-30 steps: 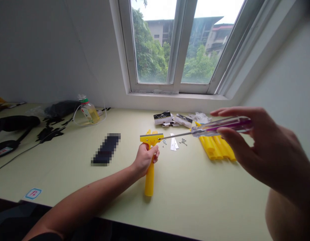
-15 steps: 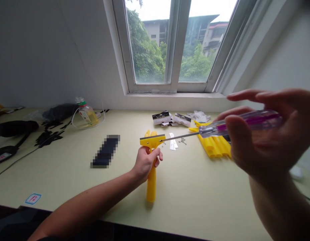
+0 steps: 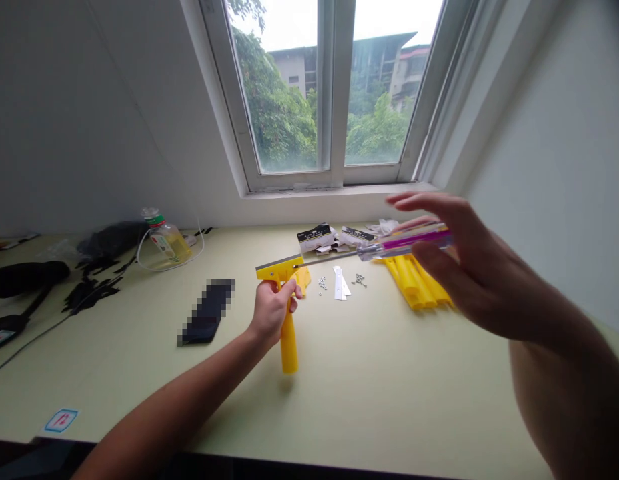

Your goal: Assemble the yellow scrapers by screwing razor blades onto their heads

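Observation:
My left hand [image 3: 273, 307] is closed round the neck of a yellow scraper [image 3: 289, 347], which stands upright with its handle down. A thin metal blade runs along the top edge of its head. In my right hand [image 3: 469, 267] is a screwdriver [image 3: 404, 241] with a clear and purple handle, held between thumb and fingers with the forefinger raised. Its shaft points left, and the tip meets the right end of the scraper head, at a screw position. Behind my left hand lie more yellow plastic pieces [image 3: 302, 280], partly hidden.
Small nuts [image 3: 322, 285], white metal blades [image 3: 341, 283] and screws [image 3: 359, 280] lie mid-table. Several yellow handles [image 3: 414, 283] sit to the right, black-and-white packaging [image 3: 315, 238] at the back. A dark pixelated slab [image 3: 208, 313] and a bottle of yellow liquid [image 3: 169, 241] are on the left.
Both hands, with scraper and screwdriver, now appear further left in view, the screwdriver tip still at the scraper head. The right hand looks smaller and has turned somewhat; the view itself has shifted.

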Motion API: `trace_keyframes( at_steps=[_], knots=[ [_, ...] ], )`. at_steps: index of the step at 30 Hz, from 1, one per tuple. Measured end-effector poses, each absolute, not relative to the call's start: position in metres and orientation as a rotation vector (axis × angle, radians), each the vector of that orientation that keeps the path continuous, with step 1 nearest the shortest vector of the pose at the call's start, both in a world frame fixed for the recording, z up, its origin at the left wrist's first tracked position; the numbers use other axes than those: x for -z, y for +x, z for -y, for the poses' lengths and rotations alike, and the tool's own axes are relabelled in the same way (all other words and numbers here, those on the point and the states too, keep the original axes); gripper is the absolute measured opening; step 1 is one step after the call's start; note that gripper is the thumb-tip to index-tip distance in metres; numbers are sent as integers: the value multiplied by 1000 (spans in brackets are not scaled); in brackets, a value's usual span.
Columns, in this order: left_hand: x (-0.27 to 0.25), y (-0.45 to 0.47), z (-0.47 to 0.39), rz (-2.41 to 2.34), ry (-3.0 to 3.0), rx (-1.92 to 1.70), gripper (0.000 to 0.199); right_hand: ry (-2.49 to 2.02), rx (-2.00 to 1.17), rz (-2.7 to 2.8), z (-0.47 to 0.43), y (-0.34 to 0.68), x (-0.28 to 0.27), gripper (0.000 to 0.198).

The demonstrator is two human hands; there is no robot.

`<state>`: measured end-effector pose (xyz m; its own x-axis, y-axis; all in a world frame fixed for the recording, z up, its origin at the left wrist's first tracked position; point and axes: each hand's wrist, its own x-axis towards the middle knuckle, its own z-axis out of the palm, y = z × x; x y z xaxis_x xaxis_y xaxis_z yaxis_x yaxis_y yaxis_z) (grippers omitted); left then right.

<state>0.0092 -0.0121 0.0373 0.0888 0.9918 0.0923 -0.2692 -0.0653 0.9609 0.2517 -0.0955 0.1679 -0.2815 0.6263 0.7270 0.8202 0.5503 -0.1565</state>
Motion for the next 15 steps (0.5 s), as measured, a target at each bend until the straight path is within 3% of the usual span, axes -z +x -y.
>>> trace_keyframes(
  at_steps=[3, 7, 12, 15],
  knots=[
    [-41, 12, 7, -895, 1183, -1315, 17, -1246, 323, 1840, 89, 256, -167, 25],
    [-50, 19, -11, -903, 1245, -1352, 14, -1233, 152, 1853, 76, 266, -167, 39],
    [-57, 30, -36, -929, 1257, -1411, 13, -1340, 235, 1656, 51, 282, -160, 36],
    [-58, 34, -47, -947, 1277, -1423, 13, -1124, 117, 1691, 37, 289, -152, 47]
  ],
)
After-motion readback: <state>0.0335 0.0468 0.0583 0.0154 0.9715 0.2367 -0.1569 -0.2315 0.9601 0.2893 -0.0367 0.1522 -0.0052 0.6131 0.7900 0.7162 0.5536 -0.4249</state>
